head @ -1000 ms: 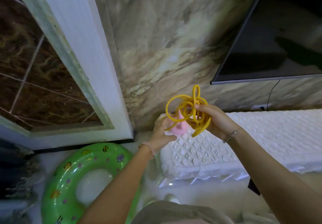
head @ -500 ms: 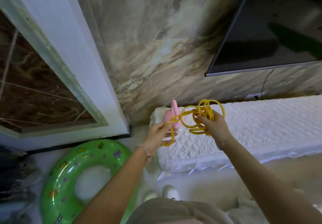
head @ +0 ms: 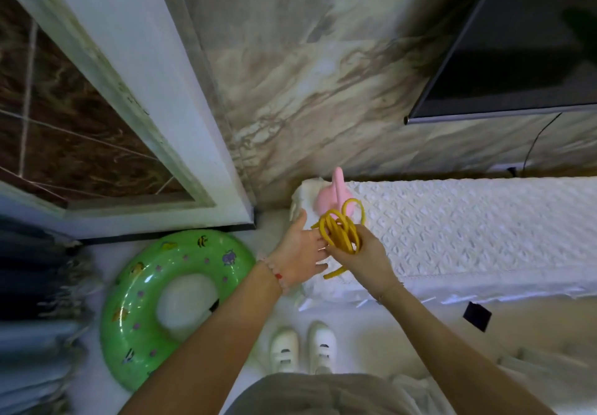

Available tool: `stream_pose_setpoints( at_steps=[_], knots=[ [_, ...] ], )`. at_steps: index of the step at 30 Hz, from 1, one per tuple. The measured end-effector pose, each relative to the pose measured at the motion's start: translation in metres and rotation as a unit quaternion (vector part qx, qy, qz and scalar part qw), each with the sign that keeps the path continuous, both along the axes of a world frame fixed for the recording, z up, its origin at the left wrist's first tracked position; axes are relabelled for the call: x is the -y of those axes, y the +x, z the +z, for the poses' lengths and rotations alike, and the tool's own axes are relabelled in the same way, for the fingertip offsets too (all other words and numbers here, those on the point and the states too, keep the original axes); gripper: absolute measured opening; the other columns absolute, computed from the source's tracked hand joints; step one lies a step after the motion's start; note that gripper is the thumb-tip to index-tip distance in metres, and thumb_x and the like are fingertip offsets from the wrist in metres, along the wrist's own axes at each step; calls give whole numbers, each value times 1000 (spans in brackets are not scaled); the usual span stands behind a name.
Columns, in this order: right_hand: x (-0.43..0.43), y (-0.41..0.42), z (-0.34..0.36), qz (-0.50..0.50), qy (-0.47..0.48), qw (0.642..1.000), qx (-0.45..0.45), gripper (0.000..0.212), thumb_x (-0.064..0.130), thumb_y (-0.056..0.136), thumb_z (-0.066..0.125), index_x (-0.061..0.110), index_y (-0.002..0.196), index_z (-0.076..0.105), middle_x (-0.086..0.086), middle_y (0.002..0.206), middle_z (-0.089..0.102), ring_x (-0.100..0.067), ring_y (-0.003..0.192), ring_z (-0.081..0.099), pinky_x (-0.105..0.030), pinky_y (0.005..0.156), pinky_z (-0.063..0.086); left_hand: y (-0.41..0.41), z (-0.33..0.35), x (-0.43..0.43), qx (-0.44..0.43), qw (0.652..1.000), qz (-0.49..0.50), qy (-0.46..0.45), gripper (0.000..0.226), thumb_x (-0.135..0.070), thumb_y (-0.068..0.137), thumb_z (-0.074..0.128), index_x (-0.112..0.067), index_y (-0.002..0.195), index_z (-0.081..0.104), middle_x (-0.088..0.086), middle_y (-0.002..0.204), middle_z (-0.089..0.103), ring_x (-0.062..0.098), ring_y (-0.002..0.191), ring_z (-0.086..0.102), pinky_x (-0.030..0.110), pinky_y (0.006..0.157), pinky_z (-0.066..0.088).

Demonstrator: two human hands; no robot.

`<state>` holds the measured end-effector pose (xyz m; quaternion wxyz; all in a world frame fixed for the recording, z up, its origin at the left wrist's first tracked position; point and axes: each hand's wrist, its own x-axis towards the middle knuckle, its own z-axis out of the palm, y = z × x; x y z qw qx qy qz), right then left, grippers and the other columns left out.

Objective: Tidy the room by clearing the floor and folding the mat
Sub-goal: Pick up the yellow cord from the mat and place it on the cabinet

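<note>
Our right grip [head: 361, 256] holds the yellow rings [head: 337, 233], which half hide a pink toy [head: 326, 198]. Our left grip [head: 298, 254] is wide, its fingertips partly hidden.

A pink thing [head: 332, 196], perhaps a toy, stands on the white quilted surface [head: 468, 220]; a green swim ring [head: 129, 285] lies on the floor [head: 403, 327].

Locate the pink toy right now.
Head view, centre: the pink toy sits on the left end of the white quilted cover, by the marble wall, just behind the yellow rings that the right hand grips.
</note>
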<state>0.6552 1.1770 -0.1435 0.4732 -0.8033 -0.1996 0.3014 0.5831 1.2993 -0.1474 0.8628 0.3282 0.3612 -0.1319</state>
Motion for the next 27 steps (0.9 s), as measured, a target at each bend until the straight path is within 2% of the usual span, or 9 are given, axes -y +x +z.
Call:
stream_pose_setpoints(
  at_steps=[2, 4, 6, 10, 15, 18, 20, 23, 27],
  knots=[
    [4, 8, -8, -18, 6, 1000, -23, 15, 7, 83, 66, 14, 72, 58, 8, 56, 54, -3, 52, 52, -18, 50, 46, 0, -5, 0, -29, 999, -29, 26, 80, -67, 88, 2, -18, 127, 52, 0, 132, 51, 16, 125, 42, 43, 109, 21],
    [7, 19, -21, -52, 9, 995, -88, 14, 2, 86, 60, 4, 73, 59, -1, 57, 56, -6, 52, 57, -21, 48, 50, -2, -10, 1, -64, 996, -22, 56, 75, -63, 91, 7, -16, 136, 45, 0, 143, 45, 17, 136, 33, 45, 112, 16],
    [8, 34, -47, -86, 0, 989, -121, 12, 5, 84, 62, -7, 82, 62, -10, 66, 60, -20, 65, 60, -32, 59, 54, -7, -20, 4, -105, 991, 8, 80, 62, -54, 95, 17, -15, 132, 47, 1, 139, 49, 20, 132, 40, 43, 108, 25],
    [4, 54, -106, -125, -41, 973, -190, 17, 3, 85, 61, -10, 96, 63, -15, 75, 60, -21, 67, 56, -28, 61, 43, -19, -50, 8, -126, 987, 70, 67, 39, -43, 98, 28, -18, 107, 57, 0, 116, 63, 18, 103, 56, 31, 79, 43],
    [7, 75, -174, -184, -70, 938, -286, 9, 3, 87, 58, -3, 88, 65, -10, 67, 62, -19, 58, 56, -25, 55, 42, -16, -83, 9, -146, 982, 117, 42, 32, -34, 97, 36, -15, 97, 61, 0, 101, 68, 18, 95, 62, 34, 88, 46],
    [3, 82, -213, -210, -70, 912, -346, 10, 1, 85, 58, -5, 88, 66, -8, 59, 63, -21, 54, 54, -26, 54, 39, -13, -99, 10, -142, 976, 158, 38, 28, -25, 97, 38, -13, 93, 63, 3, 94, 71, 21, 94, 62, 35, 86, 46],
    [-3, 88, -239, -221, -58, 897, -378, 12, -1, 84, 56, -8, 89, 65, -7, 55, 65, -20, 51, 58, -27, 55, 43, -11, -113, 10, -136, 974, 177, 46, 28, -16, 97, 35, -11, 94, 63, 5, 92, 71, 22, 93, 62, 37, 85, 46],
    [-19, 101, -264, -219, -3, 875, -433, 20, -6, 88, 47, 1, 75, 60, -4, 50, 63, -11, 43, 60, -20, 47, 49, -7, -135, 12, -153, 968, 190, 53, 27, -12, 96, 35, -9, 93, 62, 4, 86, 72, 23, 91, 62, 39, 88, 45],
    [-34, 113, -282, -210, 12, 874, -438, 19, -3, 90, 47, 5, 78, 58, -3, 55, 59, -9, 43, 55, -20, 44, 45, -7, -156, 18, -162, 963, 207, 51, 27, -11, 96, 33, -9, 98, 60, 8, 96, 69, 24, 94, 62, 37, 82, 48]
  ],
)
